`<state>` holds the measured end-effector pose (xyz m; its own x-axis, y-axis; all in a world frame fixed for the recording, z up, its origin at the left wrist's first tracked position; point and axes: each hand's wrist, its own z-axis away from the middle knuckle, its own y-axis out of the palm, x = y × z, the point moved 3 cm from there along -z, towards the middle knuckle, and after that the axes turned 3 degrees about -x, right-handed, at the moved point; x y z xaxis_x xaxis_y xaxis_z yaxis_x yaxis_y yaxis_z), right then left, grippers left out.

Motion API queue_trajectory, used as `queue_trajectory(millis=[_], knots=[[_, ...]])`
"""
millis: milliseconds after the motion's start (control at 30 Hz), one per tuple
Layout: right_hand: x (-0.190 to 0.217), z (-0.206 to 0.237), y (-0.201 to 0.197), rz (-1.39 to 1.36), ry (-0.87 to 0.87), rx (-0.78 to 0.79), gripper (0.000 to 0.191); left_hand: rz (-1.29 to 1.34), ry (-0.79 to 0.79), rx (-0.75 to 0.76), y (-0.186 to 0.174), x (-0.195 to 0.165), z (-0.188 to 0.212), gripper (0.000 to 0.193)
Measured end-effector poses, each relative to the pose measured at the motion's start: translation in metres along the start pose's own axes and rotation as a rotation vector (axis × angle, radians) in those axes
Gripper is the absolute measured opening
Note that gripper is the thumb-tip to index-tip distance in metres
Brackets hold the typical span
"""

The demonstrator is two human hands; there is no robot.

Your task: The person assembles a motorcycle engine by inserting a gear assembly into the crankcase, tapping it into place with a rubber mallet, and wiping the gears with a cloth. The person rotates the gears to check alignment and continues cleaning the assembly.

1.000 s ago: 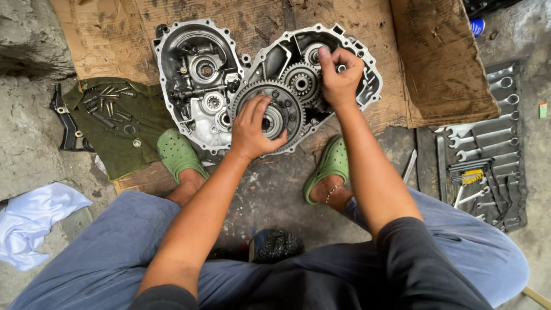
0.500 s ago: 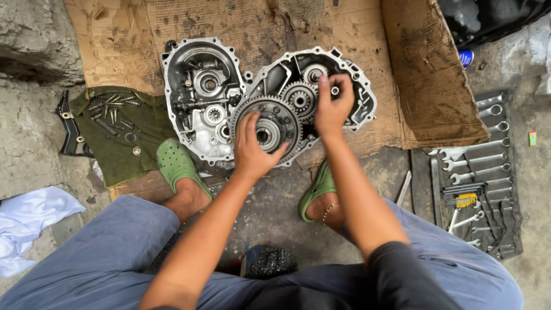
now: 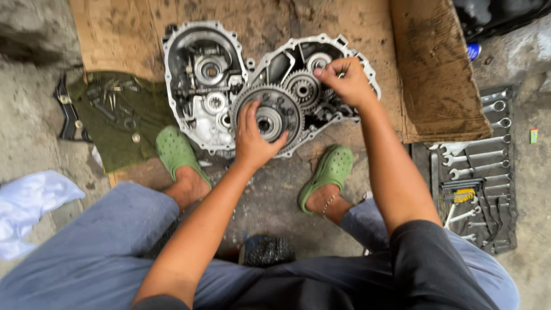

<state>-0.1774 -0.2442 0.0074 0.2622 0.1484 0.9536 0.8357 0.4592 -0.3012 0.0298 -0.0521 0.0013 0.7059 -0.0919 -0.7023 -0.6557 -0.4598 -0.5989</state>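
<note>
Two gearbox case halves lie side by side on a sheet of cardboard (image 3: 132,40) on the floor — the left case half (image 3: 201,80) touching the right case half (image 3: 321,86). The large ring gear (image 3: 268,117) sits in the right half at its near-left corner, a smaller gear (image 3: 302,89) just behind it. The left hand (image 3: 252,138) rests on the ring gear; the right hand (image 3: 344,83) lies over the right half's far side. Left of the cases, a cloth (image 3: 117,120) carries loose bolts. Far right — a tray of spanners (image 3: 476,172).
</note>
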Motion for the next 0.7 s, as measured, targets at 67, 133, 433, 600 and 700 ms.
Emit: queue_trajectory(millis=[67,133,433,600,700], knots=[[0.007,0.005,0.012,-0.024,-0.123,-0.271,0.049,-0.006,0.01,0.008,-0.001,0.0,-0.001,0.093],[0.018,0.023,0.039,-0.031,-0.399,-0.68,0.04,-0.018,-0.01,0.003,0.0,-0.001,-0.002,0.093],[0.0,0.003,0.017,0.077,-0.141,-0.517,0.048,-0.016,0.0,-0.033,-0.004,-0.012,-0.006,0.099],[-0.006,0.006,0.0,0.079,-0.012,-0.109,0.049,-0.016,-0.044,0.023,-0.002,-0.002,-0.002,0.097],[0.008,0.015,0.025,0.05,-0.191,-0.486,0.037,-0.039,0.017,-0.015,0.0,0.005,0.0,0.095]])
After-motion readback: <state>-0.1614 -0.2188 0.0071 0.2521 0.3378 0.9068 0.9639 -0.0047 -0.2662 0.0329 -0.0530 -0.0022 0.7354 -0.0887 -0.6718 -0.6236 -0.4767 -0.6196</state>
